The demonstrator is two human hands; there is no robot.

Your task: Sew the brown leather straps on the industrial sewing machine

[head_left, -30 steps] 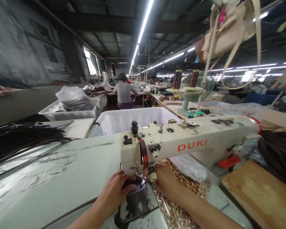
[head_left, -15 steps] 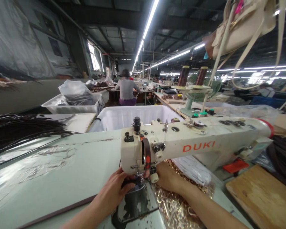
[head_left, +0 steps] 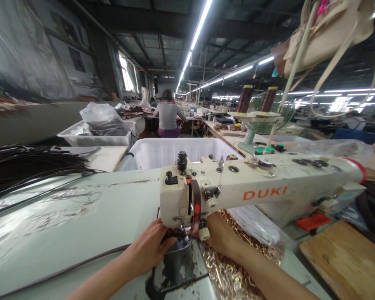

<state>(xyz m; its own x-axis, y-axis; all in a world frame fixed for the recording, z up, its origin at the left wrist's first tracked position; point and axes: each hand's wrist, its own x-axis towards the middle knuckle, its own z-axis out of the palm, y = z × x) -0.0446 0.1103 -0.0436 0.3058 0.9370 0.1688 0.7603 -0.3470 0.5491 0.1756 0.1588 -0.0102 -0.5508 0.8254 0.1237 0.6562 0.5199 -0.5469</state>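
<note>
At the needle end of a cream sewing machine [head_left: 262, 193], my left hand [head_left: 154, 241] pinches a dark brown strap [head_left: 78, 263]. The strap's tail runs from under this hand across the pale green table to the lower left. My right hand [head_left: 220, 235] reaches behind the machine head from the right, close to the presser foot. The machine head hides its fingers, so what they hold does not show. Below the needle lies a worn metal plate [head_left: 181, 268]. Under my right forearm is a clear bag of gold-coloured metal hooks and chain [head_left: 231, 273].
Dark straps [head_left: 28, 166] are heaped at the left. Behind the machine stands a white plastic bin [head_left: 181, 146]. Two thread cones [head_left: 245, 99] and a green fan [head_left: 253, 139] are at the right, near a wooden board [head_left: 346, 254]. Another person [head_left: 168, 116] sits farther back.
The strap's tail now bends upward near my left hand, where it lay straighter before. Both hands stay close to the needle. The whole view has shifted slightly.
</note>
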